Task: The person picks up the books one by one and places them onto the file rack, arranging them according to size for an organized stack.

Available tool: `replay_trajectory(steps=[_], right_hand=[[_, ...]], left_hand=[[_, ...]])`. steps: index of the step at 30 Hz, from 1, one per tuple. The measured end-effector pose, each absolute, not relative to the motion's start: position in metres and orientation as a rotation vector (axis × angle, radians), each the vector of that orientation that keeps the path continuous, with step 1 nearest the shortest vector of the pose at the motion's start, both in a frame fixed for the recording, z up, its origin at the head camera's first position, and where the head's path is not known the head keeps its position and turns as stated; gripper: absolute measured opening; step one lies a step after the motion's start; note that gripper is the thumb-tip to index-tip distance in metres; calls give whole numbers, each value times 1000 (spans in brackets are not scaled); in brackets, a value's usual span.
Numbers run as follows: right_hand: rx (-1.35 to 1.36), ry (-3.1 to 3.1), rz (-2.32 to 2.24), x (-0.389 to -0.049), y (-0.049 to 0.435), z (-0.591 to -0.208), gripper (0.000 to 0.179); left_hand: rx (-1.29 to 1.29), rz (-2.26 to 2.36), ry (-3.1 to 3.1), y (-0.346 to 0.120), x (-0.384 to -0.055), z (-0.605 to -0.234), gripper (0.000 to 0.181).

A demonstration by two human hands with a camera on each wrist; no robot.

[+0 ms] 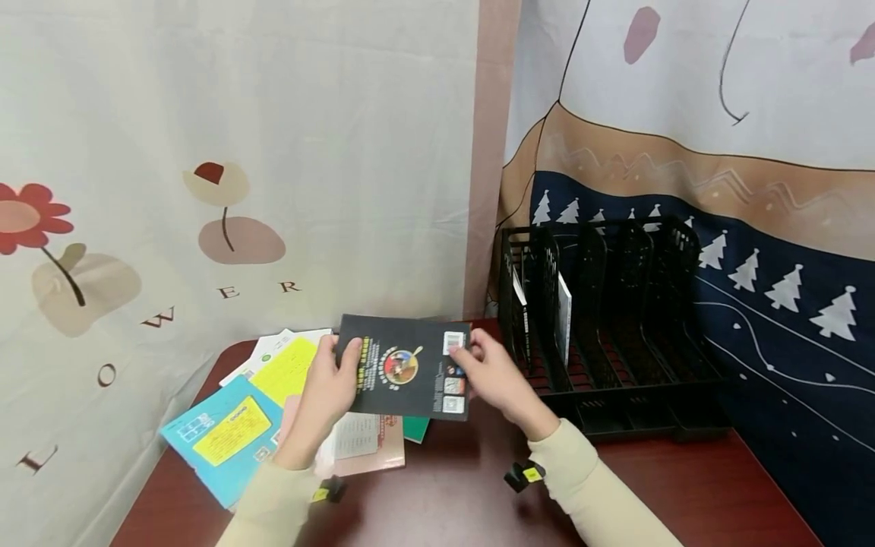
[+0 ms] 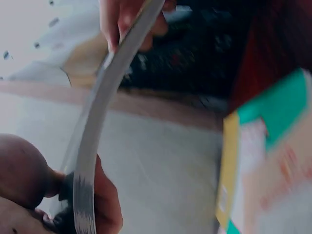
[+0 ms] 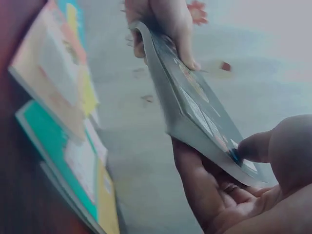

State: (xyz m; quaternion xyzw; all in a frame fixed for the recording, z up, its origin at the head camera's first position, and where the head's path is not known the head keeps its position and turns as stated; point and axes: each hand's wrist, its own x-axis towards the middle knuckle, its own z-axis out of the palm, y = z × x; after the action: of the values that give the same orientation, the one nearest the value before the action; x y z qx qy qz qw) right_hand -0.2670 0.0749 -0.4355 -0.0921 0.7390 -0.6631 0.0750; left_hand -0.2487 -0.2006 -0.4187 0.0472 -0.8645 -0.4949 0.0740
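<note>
A thick black paperback book [image 1: 410, 368] with yellow lettering, a round picture and white barcodes is held up over the table in the head view. My left hand [image 1: 333, 380] pinches its left edge, thumb on the cover. At the opposite edge my right hand [image 1: 495, 376] grips it, thumb on top near a barcode and fingers underneath. The left wrist view shows the page edges of the book [image 2: 95, 131] bowed slightly. In the right wrist view the book [image 3: 195, 105] slants between both hands.
Several books and booklets lie spread on the table's left, among them a blue one [image 1: 205, 425] and a pink one [image 1: 391, 444]. To the right stands a black file rack [image 1: 615, 319] with upright slots; a thin white book [image 1: 563, 319] stands in one. Curtains hang behind.
</note>
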Motion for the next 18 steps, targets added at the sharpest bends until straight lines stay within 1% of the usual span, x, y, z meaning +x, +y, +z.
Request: replay_trajectory(steps=[4,8,14,18], right_hand=[[-245,2182,-2090,-270,96,-423,27],[-250,2149,-2147,-272,114,-416,32],[-250,2143,-2126,-272,130,-414,36],[-261,2169,-2085,-274,135,-414,38]], left_hand=[[87,-1551,-2595,-175,-250,-408,45],[21,-1509,-2627,-157,-256,-405,45],[-43,-1459,-2647,-145,-257,-411,41],[-56,-1462,-2656,-142,-258,-415,43]])
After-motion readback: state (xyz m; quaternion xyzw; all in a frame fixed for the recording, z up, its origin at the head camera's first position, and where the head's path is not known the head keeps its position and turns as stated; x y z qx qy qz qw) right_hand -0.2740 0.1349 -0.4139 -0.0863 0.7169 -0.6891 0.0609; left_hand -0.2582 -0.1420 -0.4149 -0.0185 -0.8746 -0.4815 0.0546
